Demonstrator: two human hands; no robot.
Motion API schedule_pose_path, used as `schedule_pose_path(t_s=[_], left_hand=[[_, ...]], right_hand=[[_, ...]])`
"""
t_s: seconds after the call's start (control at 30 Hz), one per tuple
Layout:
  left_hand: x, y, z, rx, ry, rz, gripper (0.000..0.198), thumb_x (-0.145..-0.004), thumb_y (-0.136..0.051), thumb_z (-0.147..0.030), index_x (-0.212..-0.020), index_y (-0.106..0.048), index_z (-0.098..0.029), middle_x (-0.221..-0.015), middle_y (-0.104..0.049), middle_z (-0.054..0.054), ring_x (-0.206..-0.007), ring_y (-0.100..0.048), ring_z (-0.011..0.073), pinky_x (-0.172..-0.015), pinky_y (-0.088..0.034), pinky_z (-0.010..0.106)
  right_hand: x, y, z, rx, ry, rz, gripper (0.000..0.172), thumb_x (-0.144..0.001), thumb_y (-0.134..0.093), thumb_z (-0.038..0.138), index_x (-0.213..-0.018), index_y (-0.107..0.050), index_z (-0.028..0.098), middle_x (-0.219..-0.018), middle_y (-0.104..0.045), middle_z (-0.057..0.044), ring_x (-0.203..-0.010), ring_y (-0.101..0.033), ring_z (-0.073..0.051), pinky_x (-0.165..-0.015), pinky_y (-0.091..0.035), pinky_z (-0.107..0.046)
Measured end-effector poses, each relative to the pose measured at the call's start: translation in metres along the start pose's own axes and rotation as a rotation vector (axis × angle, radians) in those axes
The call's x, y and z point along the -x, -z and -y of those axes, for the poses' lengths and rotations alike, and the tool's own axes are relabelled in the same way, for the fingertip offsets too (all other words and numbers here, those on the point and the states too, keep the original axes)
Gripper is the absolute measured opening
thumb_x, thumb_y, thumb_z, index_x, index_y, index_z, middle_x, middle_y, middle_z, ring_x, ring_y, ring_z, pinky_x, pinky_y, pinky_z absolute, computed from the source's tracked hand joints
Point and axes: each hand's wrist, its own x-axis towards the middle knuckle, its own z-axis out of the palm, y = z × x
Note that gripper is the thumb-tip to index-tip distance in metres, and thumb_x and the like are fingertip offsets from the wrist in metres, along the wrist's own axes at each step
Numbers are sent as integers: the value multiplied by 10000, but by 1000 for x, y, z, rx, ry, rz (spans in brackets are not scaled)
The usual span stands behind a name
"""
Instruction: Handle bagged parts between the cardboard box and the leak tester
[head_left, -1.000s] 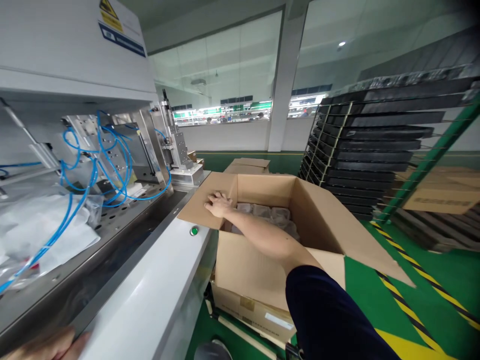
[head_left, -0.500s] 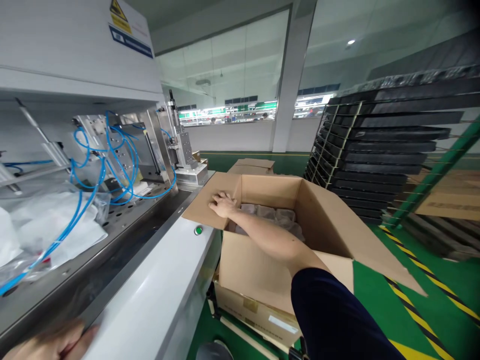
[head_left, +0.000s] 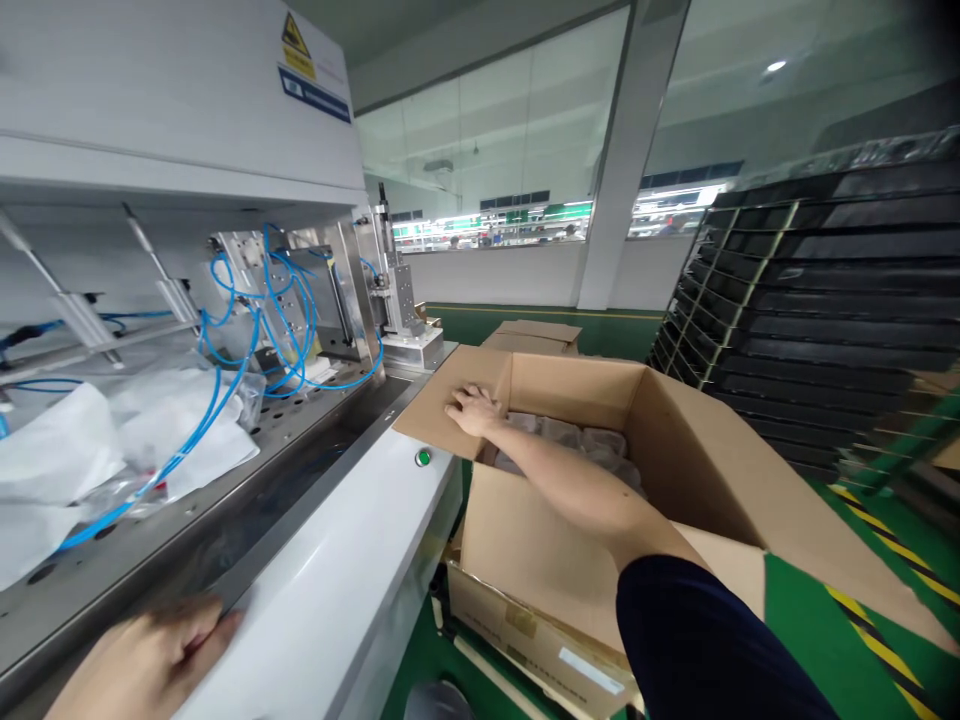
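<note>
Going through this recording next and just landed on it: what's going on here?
A person's right hand rests on the flap of an open cardboard box holding plastic-wrapped items. Their left hand lies on the edge of a white machine casing, with blue pneumatic tubing running inside the machine.

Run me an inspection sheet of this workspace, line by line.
Surface: white machine housing with a green button, beside a perforated steel bed.
Things: open cardboard box holding plastic-wrapped items.
Hands: right hand rests on the box's flap; left hand lies on the housing's edge.
Clutter: white plastic bags on the steel bed.
Cables: blue pneumatic tubes loop over the steel bed.
Surroundings: stacked black trays, second cardboard box, green floor, hazard tape.
</note>
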Motion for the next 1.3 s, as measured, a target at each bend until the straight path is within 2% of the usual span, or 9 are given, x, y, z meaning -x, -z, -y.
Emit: schedule_pose_path(t_s=[0.1,0.23,0.33,0.53,0.73,1.03,1.3], left_hand=[[-4,13,-12,1,-52,53,478,-995,-504,-535,-632,-509,-224,-567,-544,-25,-499,-499,143,-556,-278,331],[-10,31,-33,-55,-113,28,460,-1032,-463,-460,-644,-447,-214,-584,-521,-22,-514,-472,134,-569,-248,339],[-12,36,-40,-92,-109,53,447,-1051,-432,-419,-659,-391,-209,-609,-513,-22,-529,-451,130,-580,-235,340],[-8,35,-40,-114,-91,76,432,-1061,-423,-407,-679,-378,-210,-628,-526,-20,-536,-458,132,-587,-216,350],[-7,35,-38,-82,-115,44,468,-1048,-441,-482,-664,-425,-215,-603,-534,-24,-518,-474,135,-571,-241,353],[-6,27,-30,-8,-73,34,511,-1012,-471,-568,-633,-497,-225,-568,-534,-20,-489,-471,139,-530,-275,331],[-6,26,-28,-46,-74,50,501,-1028,-455,-546,-647,-469,-221,-574,-529,-25,-497,-473,138,-547,-269,339]], right_hand=[[2,2,3,5,-13,3,594,-1010,-391,609,-1536,-483,349,-1648,-309,-37,-1466,-278,-339,-1129,-350,-612],[2,2,6,14,-19,-8,569,-1022,-382,582,-1526,-498,346,-1654,-303,-30,-1459,-303,-334,-1132,-352,-618],[-2,-1,5,20,-21,-15,586,-1024,-369,566,-1542,-486,318,-1668,-276,-36,-1472,-288,-342,-1140,-340,-638],[-6,-6,2,24,-10,-25,607,-1021,-359,581,-1551,-481,310,-1671,-269,-30,-1484,-274,-324,-1155,-350,-608],[-3,-4,3,17,-23,-26,598,-1017,-373,587,-1542,-490,326,-1675,-266,-27,-1484,-272,-328,-1143,-350,-629],[-2,-3,1,-4,-17,-15,595,-1005,-395,611,-1530,-495,349,-1669,-280,-9,-1472,-280,-325,-1123,-361,-637],[-2,-4,0,-6,-8,-23,575,-1011,-394,598,-1519,-502,353,-1671,-274,-14,-1480,-265,-319,-1128,-353,-630]])
